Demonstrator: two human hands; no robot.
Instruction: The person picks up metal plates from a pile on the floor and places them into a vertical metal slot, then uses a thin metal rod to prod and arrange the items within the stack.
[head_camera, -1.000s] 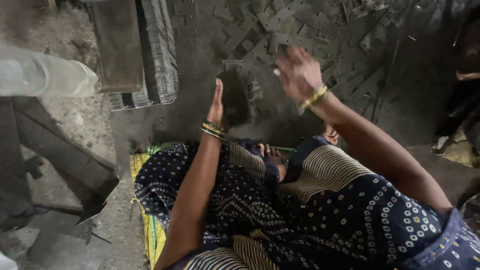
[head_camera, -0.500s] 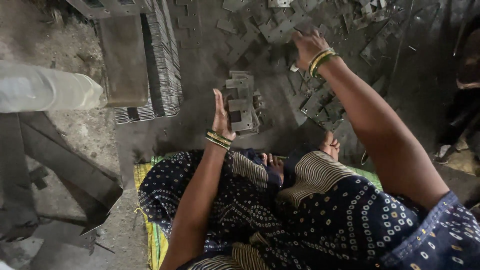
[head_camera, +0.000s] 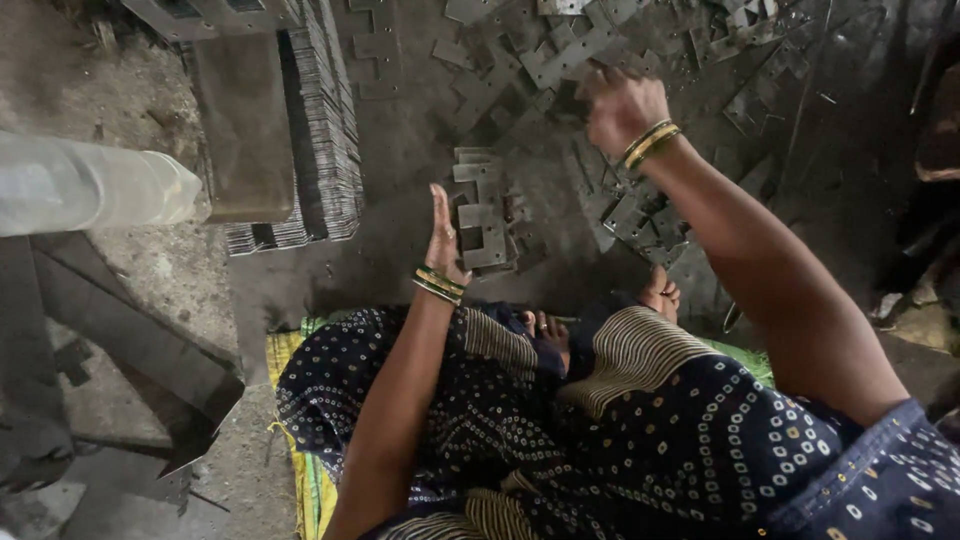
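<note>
Dusty grey floor (head_camera: 400, 160) fills the view, dark and gritty, with cut metal pieces strewn across its upper right. A person sits on it with legs folded, wearing dark blue dotted cloth with striped panels (head_camera: 640, 350), over a yellow and green mat (head_camera: 300, 470) that shows at the left edge of the lap. At the upper left stands a long packed row of thin metal plates (head_camera: 325, 130) set on edge, with a flat dark slab (head_camera: 243, 125) lying against it. A pale rounded object (head_camera: 90, 185) reaches in from the left edge, blurred. Dark angled metal pieces (head_camera: 130, 340) lie at the lower left.

Just ahead of the knees sits a small stack of notched metal pieces (head_camera: 483, 215). The left hand (head_camera: 443, 235) stands on its edge against the left side of this stack, fingers straight and together, holding nothing; bangles circle its wrist. The right hand (head_camera: 622, 105) reaches farther out over the loose scatter of metal pieces (head_camera: 560, 50), fingers curled down onto them; whether they grip one cannot be told. Gold bangles (head_camera: 650, 143) sit at that wrist.
</note>
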